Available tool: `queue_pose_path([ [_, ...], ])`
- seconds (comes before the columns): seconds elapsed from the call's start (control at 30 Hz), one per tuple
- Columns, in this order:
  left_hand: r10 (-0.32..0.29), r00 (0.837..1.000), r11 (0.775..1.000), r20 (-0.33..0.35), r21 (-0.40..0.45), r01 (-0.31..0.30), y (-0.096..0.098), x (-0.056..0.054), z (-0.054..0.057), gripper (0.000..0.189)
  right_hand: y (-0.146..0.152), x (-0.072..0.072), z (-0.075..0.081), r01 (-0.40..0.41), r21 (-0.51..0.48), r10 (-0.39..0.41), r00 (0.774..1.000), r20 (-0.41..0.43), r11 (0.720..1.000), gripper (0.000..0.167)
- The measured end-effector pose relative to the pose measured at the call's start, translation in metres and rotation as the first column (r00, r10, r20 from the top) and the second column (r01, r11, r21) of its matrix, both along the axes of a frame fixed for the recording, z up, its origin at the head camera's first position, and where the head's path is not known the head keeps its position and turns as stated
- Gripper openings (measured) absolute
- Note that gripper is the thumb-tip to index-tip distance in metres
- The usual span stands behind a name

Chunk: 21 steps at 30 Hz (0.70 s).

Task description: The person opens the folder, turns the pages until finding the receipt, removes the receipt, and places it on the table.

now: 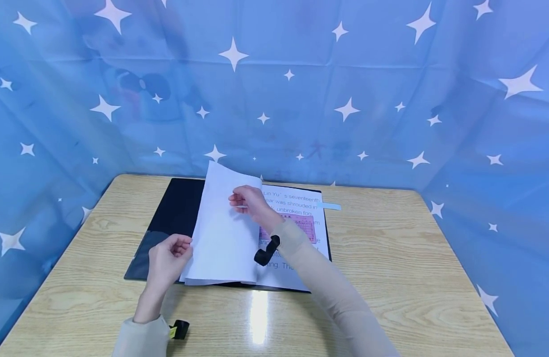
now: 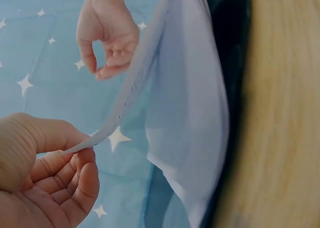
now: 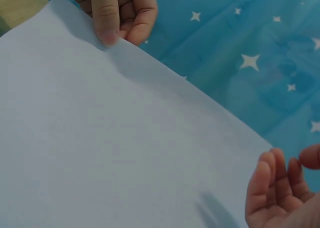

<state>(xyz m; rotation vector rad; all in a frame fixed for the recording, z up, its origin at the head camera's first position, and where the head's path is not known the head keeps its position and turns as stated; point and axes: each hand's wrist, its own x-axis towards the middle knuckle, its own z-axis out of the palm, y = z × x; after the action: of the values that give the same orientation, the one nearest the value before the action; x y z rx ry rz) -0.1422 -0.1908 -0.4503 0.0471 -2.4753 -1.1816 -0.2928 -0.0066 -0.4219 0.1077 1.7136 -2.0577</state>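
Observation:
My left hand (image 1: 170, 259) pinches the free edge of a white page (image 1: 225, 228) between thumb and fingertips. The page is lifted and bows over in the left wrist view, its printed underside partly showing. Over the page's upper part is my right hand (image 1: 251, 203), fingers loosely bent and holding nothing. In the right wrist view its fingertips (image 3: 272, 155) come right at the page's edge. The page belongs to an open black folder (image 1: 176, 203) whose right side bears a sheet with large print (image 1: 292, 198). A pink printed slip (image 1: 307, 227) lies on that sheet, partly hidden by my right arm.
The folder lies on a wood-grain table (image 1: 390, 238). A light blue tab (image 1: 330, 206) sticks out past its right edge. Behind the table hangs a blue curtain (image 1: 274, 94) with white stars. Black straps (image 1: 266, 252) are around my wrists.

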Motion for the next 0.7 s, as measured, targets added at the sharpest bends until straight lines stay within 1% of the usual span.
queue_pose_path([
  [0.13,0.010,1.000,1.000,0.025,-0.014,-0.010,-0.004,-0.002,-0.007,0.011,0.006,0.001,-0.003,0.003,0.012,-0.003,1.000,-0.003,1.000,0.031],
  [0.27,0.013,0.999,1.000,0.032,-0.025,-0.012,-0.007,-0.006,-0.012,0.011,0.014,0.002,-0.004,0.005,0.030,-0.005,1.000,-0.010,1.000,0.032],
  [0.4,0.018,0.999,0.999,0.038,-0.040,-0.016,-0.009,-0.009,-0.016,0.015,0.024,0.002,-0.005,0.001,0.059,0.001,1.000,-0.019,0.998,0.033],
  [0.5,0.013,0.999,0.998,0.034,-0.061,-0.010,-0.010,-0.010,-0.019,0.025,0.033,0.001,-0.008,0.006,0.059,-0.005,1.000,-0.021,0.998,0.032],
  [0.57,0.002,1.000,0.997,0.014,-0.071,-0.001,-0.012,-0.010,-0.022,0.030,0.039,-0.001,-0.011,0.012,0.061,-0.010,1.000,-0.025,0.998,0.032],
  [0.63,-0.009,1.000,0.997,0.003,-0.075,0.009,-0.012,-0.010,-0.023,0.032,0.046,-0.002,-0.013,0.020,0.067,-0.018,1.000,-0.026,0.998,0.031],
  [0.7,-0.017,1.000,0.997,0.003,-0.070,0.017,-0.012,-0.010,-0.025,0.030,0.052,-0.002,-0.014,0.020,0.085,-0.017,0.999,-0.032,0.996,0.031],
])
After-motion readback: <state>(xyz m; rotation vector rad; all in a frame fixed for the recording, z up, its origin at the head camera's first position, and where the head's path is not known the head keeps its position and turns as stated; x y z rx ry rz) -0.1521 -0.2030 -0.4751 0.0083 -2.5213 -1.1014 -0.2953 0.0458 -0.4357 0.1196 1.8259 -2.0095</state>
